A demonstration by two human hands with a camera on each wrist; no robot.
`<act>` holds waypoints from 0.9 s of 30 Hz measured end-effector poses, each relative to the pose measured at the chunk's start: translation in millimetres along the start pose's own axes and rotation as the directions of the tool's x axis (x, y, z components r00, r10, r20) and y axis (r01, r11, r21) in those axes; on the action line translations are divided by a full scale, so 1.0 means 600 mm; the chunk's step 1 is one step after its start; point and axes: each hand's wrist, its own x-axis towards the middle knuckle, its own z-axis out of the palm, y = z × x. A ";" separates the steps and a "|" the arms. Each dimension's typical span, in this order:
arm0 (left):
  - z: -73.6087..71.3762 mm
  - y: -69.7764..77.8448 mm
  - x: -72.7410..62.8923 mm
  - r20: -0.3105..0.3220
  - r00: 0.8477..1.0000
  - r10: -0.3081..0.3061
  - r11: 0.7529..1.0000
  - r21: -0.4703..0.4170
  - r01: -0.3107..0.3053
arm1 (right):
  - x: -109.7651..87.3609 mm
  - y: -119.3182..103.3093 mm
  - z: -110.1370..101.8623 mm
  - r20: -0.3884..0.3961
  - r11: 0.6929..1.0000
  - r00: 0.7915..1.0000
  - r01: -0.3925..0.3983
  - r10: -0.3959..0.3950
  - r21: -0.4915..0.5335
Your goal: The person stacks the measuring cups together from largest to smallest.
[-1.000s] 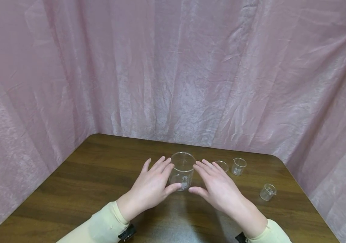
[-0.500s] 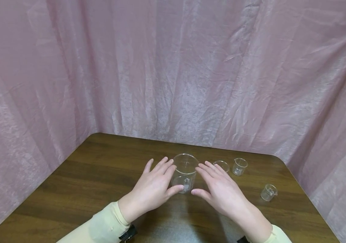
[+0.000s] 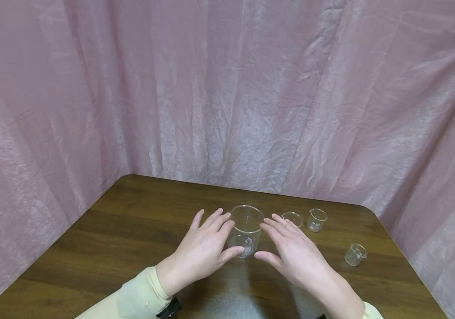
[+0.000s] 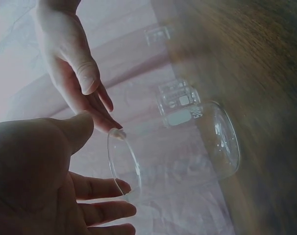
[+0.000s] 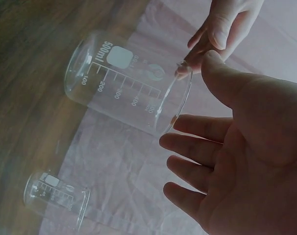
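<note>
A large clear glass beaker stands upright on the table; its 500ml mark and scale show in the right wrist view. My left hand is at its left side, fingers fairly straight, with fingertips touching the rim in the left wrist view. On the opposite side, my right hand has extended fingers, and its fingertips meet the rim in the right wrist view. Both thumbs point inward at the near side, apart from each other. Partly hidden behind the right hand is another glass vessel, only its rim showing.
Two small beakers stand to the right: one farther back, one nearer the right edge. The brown wooden table ends at a pink curtain behind it.
The large beaker has slid a little toward me and rightward in view, both hands moving along with it. The small beakers shift slightly in view as the head camera moves.
</note>
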 end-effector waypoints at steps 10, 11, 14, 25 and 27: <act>-0.003 0.003 -0.005 0.008 1.000 0.017 1.000 0.003 -0.017 | -0.010 -0.002 0.002 -0.023 1.000 1.000 0.020 -0.021 -0.016; -0.003 0.003 -0.005 0.010 1.000 0.019 1.000 0.001 -0.019 | -0.011 -0.003 0.002 -0.026 1.000 0.999 0.021 -0.022 -0.020; -0.004 0.004 -0.005 0.016 1.000 0.021 1.000 -0.002 -0.021 | -0.013 -0.003 0.001 -0.027 0.999 0.999 0.023 -0.024 -0.026; -0.008 0.004 -0.004 0.003 0.999 0.035 0.999 -0.009 -0.035 | -0.015 -0.004 -0.006 -0.010 0.999 1.000 0.019 -0.019 -0.031; -0.009 0.004 -0.004 0.003 0.999 0.034 0.999 -0.010 -0.034 | -0.015 -0.004 -0.009 -0.007 0.999 1.000 0.022 -0.022 -0.031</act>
